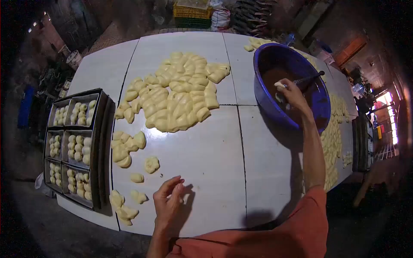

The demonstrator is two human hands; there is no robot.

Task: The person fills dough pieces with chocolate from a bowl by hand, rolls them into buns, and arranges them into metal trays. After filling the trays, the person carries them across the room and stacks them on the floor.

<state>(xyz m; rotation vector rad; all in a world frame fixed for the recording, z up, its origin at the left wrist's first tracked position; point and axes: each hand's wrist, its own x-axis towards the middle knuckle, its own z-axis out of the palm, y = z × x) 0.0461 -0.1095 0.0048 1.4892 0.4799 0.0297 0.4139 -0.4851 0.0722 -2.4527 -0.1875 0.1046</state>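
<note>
My right hand reaches into a large blue tub at the right, its fingers closed around a pale piece of dough. Brown filling lies inside the tub, with a dark-handled utensil leaning at its far side. Lower in the view, my left hand hovers just above the white table, fingers loosely bent and apart, with nothing visible in them. Small dough pieces lie ahead and to the left of it. Beyond them spreads a big cluster of dough pieces.
Black sectioned trays with rows of dough balls stand stacked along the left edge. More dough pieces cover the right end, beside and behind the tub. A yellow crate stands past the far edge. Dark seams cross the tabletop.
</note>
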